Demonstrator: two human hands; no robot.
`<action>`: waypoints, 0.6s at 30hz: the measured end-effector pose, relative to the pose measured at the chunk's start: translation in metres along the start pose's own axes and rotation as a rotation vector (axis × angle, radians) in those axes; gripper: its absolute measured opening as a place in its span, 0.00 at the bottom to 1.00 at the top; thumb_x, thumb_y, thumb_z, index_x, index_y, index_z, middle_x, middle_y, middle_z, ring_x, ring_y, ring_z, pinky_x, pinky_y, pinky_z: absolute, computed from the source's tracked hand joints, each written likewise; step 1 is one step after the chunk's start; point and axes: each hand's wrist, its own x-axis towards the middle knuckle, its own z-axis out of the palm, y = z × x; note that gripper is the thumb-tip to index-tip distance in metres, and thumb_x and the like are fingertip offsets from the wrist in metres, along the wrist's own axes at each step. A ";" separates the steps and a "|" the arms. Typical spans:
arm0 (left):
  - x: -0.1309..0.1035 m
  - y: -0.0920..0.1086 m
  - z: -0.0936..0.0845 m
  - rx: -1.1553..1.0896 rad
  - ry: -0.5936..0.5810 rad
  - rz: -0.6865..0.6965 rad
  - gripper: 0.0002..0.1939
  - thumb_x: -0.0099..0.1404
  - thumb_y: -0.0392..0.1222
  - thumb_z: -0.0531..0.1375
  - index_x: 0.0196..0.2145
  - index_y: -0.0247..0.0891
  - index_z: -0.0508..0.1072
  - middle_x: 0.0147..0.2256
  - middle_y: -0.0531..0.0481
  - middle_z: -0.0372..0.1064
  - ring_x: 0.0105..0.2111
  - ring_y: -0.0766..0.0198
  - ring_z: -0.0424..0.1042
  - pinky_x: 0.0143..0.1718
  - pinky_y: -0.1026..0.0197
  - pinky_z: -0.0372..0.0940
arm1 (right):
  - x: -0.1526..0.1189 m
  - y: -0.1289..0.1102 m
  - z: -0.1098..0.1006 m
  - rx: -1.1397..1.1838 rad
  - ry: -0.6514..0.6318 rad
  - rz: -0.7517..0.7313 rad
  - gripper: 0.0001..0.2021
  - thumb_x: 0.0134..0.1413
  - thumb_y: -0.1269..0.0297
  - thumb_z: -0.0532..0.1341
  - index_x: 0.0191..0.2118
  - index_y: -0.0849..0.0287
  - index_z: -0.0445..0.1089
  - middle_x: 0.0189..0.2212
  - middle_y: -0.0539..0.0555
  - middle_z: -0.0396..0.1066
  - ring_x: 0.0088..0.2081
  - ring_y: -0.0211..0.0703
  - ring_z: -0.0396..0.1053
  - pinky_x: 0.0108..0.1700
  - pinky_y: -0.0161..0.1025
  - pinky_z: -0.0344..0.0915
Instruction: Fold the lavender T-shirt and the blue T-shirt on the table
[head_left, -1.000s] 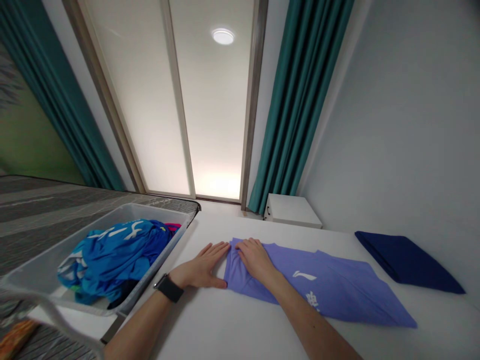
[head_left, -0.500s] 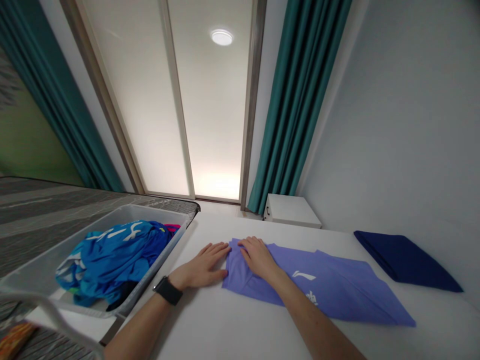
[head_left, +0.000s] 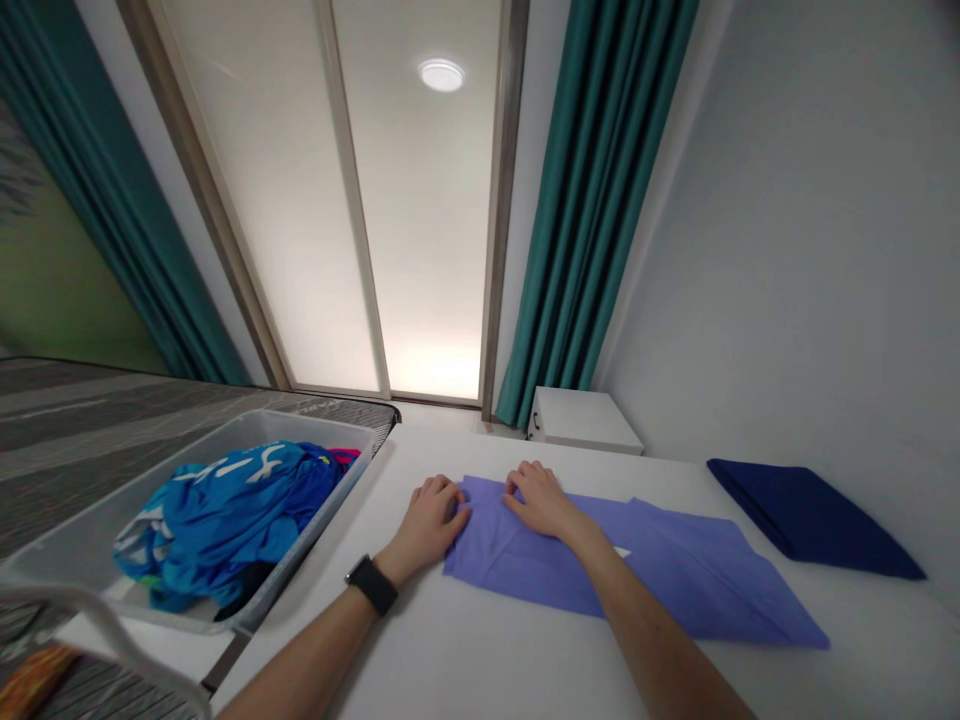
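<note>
A purple shirt (head_left: 675, 570) lies folded into a long flat strip on the white table (head_left: 495, 665). My left hand (head_left: 429, 522), with a black watch on the wrist, is at the strip's left end. Its fingers are curled and the thumb is on the cloth edge. Farther right, my right hand (head_left: 541, 500) bends its fingers and thumb together on the shirt near the far edge. The fingertips of both hands are partly hidden. My right forearm crosses over the shirt and covers most of its white print.
A folded navy cloth (head_left: 814, 520) lies at the right, near the wall. At the left stands a clear plastic bin (head_left: 64, 540) with a heap of blue clothes (head_left: 225, 520) in it. Beyond the table is a white cabinet (head_left: 589, 420).
My hands lay flatter on the shirt before; now the fingers are curled. The right hand has slid to the right along the cloth, and the left wrist has shifted right. The shirt stays put.
</note>
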 end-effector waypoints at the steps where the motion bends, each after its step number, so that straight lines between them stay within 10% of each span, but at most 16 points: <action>1: 0.000 0.000 0.000 -0.027 0.008 0.005 0.07 0.66 0.43 0.55 0.34 0.40 0.70 0.40 0.46 0.68 0.43 0.54 0.66 0.45 0.52 0.60 | 0.000 0.000 0.000 0.010 -0.002 -0.014 0.07 0.61 0.61 0.58 0.37 0.57 0.70 0.40 0.55 0.67 0.46 0.47 0.60 0.47 0.42 0.54; 18: 0.000 0.005 -0.002 -0.172 -0.046 -0.041 0.13 0.65 0.38 0.55 0.47 0.40 0.69 0.29 0.54 0.71 0.31 0.62 0.70 0.34 0.62 0.58 | 0.002 -0.003 0.000 -0.048 0.000 -0.081 0.13 0.67 0.70 0.49 0.46 0.57 0.69 0.43 0.56 0.76 0.45 0.45 0.70 0.49 0.40 0.54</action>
